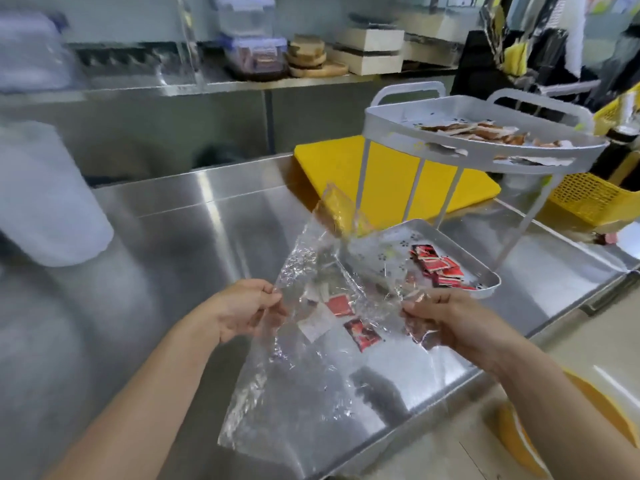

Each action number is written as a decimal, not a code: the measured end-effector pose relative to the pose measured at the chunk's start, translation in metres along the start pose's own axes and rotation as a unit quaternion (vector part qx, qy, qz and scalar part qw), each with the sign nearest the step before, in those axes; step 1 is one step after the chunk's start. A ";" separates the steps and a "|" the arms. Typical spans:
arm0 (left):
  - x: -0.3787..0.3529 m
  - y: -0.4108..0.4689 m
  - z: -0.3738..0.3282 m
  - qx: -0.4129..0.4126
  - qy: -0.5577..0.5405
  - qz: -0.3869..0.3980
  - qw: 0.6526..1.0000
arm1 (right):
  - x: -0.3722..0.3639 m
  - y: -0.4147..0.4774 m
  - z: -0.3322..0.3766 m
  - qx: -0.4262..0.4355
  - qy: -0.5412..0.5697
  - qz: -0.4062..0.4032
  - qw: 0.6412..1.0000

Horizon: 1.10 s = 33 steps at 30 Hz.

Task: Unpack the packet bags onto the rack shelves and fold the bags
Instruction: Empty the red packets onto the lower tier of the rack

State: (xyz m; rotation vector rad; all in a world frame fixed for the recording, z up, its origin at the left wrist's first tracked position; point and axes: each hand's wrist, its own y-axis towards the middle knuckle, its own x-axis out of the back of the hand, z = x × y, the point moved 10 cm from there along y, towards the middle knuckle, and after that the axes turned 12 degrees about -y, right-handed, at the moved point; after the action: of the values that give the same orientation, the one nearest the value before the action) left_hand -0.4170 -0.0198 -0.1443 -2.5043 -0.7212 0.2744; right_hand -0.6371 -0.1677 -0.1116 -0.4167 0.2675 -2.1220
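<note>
A clear plastic bag (311, 368) hangs between my hands above the steel counter, with a few red and white packets (341, 304) showing through it. My left hand (242, 308) pinches the bag's left edge. My right hand (446, 320) grips its right edge. Just behind the bag stands a white two-tier rack. Its lower shelf (485, 282) holds a pile of red packets (440, 266). Its upper shelf (381, 126) holds brown and white packets (485, 131).
A yellow cutting board (388, 178) lies behind the rack. A yellow basket (588, 199) stands at the right. A large white container (45, 192) is at the left. The counter's front edge (433, 410) runs diagonally below my right forearm, with a yellow stool (595, 407) beneath.
</note>
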 end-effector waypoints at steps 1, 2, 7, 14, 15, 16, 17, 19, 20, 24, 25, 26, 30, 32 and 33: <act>0.011 -0.010 0.002 -0.010 0.003 -0.010 1.000 | -0.012 0.003 0.006 0.008 -0.013 0.009 1.000; 0.023 -0.019 0.004 -0.020 0.003 -0.022 1.000 | -0.024 0.006 0.012 0.014 -0.026 0.017 0.999; 0.099 -0.067 0.018 -0.080 -0.075 -0.155 0.982 | -0.087 0.026 0.032 0.014 -0.040 0.066 0.997; 0.189 -0.143 0.053 -0.138 -0.201 -0.286 0.927 | -0.175 0.056 0.055 0.048 -0.080 0.112 0.989; 0.201 -0.156 0.059 -0.148 -0.211 -0.310 0.915 | -0.189 0.061 0.055 0.047 -0.077 0.118 0.989; 0.213 -0.170 0.065 -0.159 -0.221 -0.334 0.903 | -0.206 0.065 0.056 0.045 -0.074 0.125 0.988; 0.224 -0.182 0.071 -0.168 -0.226 -0.352 0.892 | -0.221 0.069 0.056 0.045 -0.069 0.128 0.988; 0.247 -0.207 0.082 -0.187 -0.234 -0.392 0.870 | -0.254 0.074 0.058 0.047 -0.061 0.142 0.987; 0.260 -0.220 0.088 -0.193 -0.232 -0.416 0.858 | -0.274 0.075 0.059 0.050 -0.062 0.155 0.985; 0.308 -0.271 0.108 -0.189 -0.217 -0.481 0.828 | -0.348 0.073 0.073 0.063 -0.054 0.198 0.977; 0.317 -0.282 0.111 -0.187 -0.220 -0.478 0.830 | -0.363 0.073 0.078 0.069 -0.044 0.203 0.976; 0.326 -0.293 0.112 -0.180 -0.220 -0.467 0.837 | -0.378 0.072 0.084 0.078 -0.037 0.207 0.975; 0.355 -0.339 0.127 -0.113 -0.181 -0.426 0.879 | -0.428 0.074 0.099 0.091 0.006 0.214 0.973; 0.379 -0.364 0.142 -0.087 -0.134 -0.485 0.860 | -0.451 0.078 0.098 0.089 0.016 0.212 0.973; 0.390 -0.374 0.152 -0.084 -0.122 -0.525 0.838 | -0.463 0.080 0.094 0.085 0.012 0.213 0.973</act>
State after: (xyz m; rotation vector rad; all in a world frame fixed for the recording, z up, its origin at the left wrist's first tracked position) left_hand -0.3035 0.5274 -0.0941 -1.8400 -2.1364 0.1156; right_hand -0.3007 0.1730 -0.1414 -0.2093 0.1677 -1.7128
